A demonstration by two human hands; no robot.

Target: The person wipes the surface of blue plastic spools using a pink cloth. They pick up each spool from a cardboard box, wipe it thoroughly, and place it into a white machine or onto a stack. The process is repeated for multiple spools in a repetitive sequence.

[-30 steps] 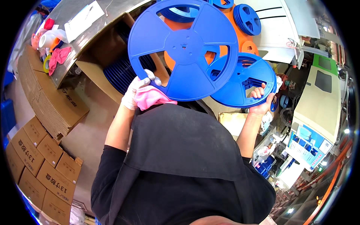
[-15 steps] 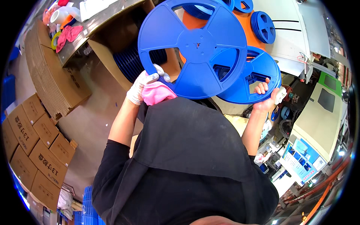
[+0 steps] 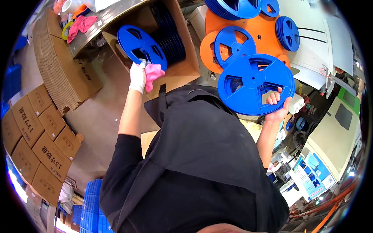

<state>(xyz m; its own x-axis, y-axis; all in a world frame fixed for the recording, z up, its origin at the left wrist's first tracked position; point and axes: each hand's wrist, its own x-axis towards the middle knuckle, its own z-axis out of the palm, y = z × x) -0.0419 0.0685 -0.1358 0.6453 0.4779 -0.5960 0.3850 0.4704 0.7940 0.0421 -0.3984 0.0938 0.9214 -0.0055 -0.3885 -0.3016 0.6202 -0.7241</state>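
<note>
My left hand [image 3: 137, 76], in a white glove, is closed on the rim of a blue plastic reel [image 3: 142, 46] and also clutches a pink cloth [image 3: 154, 75]. That reel is tilted at the mouth of an open cardboard box [image 3: 185, 73], where several dark blue reels [image 3: 171, 42] stand packed in a row. My bare right hand [image 3: 276, 107] grips the near right edge of a stack of blue reels [image 3: 241, 93], with fingers through an opening in the top one.
An orange rotary table [image 3: 248, 27] beyond the stack carries more blue reels [image 3: 235, 47]. Stacked cartons [image 3: 44, 128] and flattened cardboard [image 3: 64, 66] stand at the left. A metal bench [image 3: 87, 39] is behind the box; a beige machine [image 3: 330, 128] stands at the right.
My left hand has carried the single reel and cloth leftward, away from me, to the box. The stack in my right hand has shifted slightly and is now fully visible.
</note>
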